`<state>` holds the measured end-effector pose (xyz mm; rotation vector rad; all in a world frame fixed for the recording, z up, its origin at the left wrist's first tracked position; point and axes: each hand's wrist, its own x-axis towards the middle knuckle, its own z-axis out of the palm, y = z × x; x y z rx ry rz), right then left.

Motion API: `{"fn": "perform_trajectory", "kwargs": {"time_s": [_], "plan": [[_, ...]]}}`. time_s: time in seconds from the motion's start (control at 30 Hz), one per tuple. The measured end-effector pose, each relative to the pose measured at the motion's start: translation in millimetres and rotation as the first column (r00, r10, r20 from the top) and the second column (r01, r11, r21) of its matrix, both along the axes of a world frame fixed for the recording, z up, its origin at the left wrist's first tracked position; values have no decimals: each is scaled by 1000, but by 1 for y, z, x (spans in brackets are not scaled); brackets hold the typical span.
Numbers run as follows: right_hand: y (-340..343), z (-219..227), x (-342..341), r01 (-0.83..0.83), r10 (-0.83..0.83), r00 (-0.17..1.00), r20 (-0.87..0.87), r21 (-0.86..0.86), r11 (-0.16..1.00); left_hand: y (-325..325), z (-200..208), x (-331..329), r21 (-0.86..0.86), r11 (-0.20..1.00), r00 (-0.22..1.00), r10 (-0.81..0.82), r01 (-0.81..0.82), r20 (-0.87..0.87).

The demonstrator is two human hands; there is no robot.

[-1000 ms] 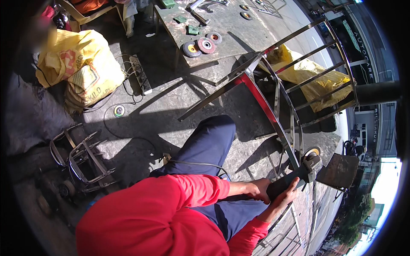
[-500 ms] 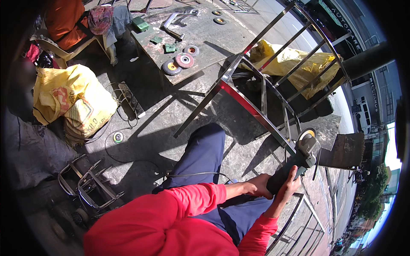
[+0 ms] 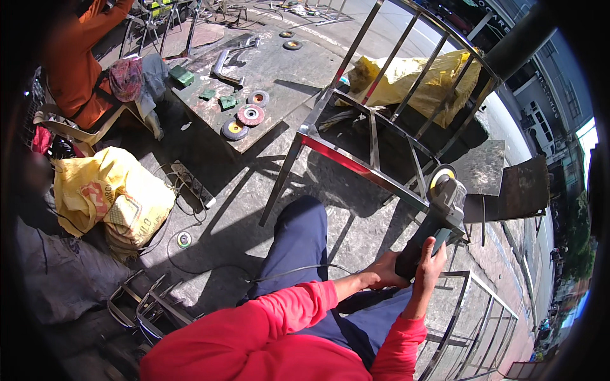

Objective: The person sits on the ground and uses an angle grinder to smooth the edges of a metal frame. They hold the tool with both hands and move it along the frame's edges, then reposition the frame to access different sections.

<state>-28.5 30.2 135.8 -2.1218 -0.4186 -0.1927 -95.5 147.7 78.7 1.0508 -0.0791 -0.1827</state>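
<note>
Both my hands grip a dark angle grinder [image 3: 420,244] to the right of my knees. My left hand [image 3: 386,271] wraps round the rear of its body, and my right hand [image 3: 431,263] closes on its side, thumb pointing up. The yellow-centred disc [image 3: 440,177] at its head is at the lower corner of a shiny metal chair frame [image 3: 356,166]; I cannot tell whether they touch. This frame has a curved, barred back and stands tilted before me. A grey power cord [image 3: 302,269] runs from the grinder across my leg.
A low table [image 3: 286,76] holds abrasive discs [image 3: 250,115], green blocks [image 3: 182,77] and a bent metal tube. On the left are a yellow sack [image 3: 136,197], a power strip [image 3: 194,184] and a seated person in orange [image 3: 79,70]. Another barred frame [image 3: 470,324] lies at lower right.
My view has shifted, so the table and chair frame appear further left. The grinder's disc has come nearer the chair frame's lower corner. Both hands keep their hold.
</note>
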Motion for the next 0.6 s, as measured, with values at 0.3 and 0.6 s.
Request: {"fn": "perform_trajectory", "kwargs": {"time_s": [0.3, 0.6], "plan": [[5, -10, 7, -58, 59, 984, 166, -15, 998, -5, -15, 6, -67, 991, 987, 121, -115, 102], [23, -8, 22, -130, 246, 936, -251, 403, 906, -12, -38, 14, 11, 992, 980, 119, -122, 158]]}}
